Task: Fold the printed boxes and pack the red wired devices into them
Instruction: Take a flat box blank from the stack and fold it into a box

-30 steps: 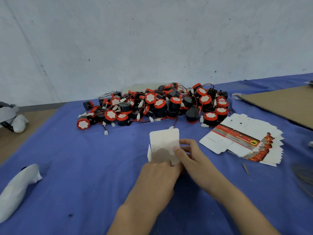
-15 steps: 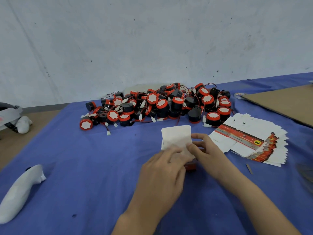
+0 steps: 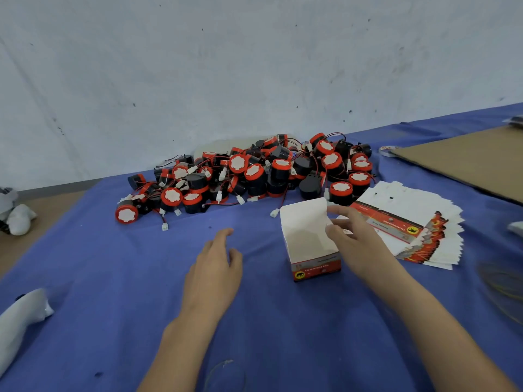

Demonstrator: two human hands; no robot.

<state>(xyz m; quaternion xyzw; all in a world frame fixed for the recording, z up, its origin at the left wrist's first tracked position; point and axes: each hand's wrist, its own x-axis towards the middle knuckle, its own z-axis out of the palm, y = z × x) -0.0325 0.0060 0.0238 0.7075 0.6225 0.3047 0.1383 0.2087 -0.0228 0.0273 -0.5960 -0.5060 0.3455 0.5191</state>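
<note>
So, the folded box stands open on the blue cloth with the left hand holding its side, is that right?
Not quite: the head view shows the right hand holding the side of the box, which stands open on the blue cloth; the left hand is open and apart from it.

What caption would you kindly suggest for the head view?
Right hand holds the open printed box; left hand hovers open before the red wired devices.

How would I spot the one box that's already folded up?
On the blue cloth, look in front of the pile of red devices. Left of the flat printed stack stands the folded box, the only one upright and open, white inside.
</note>
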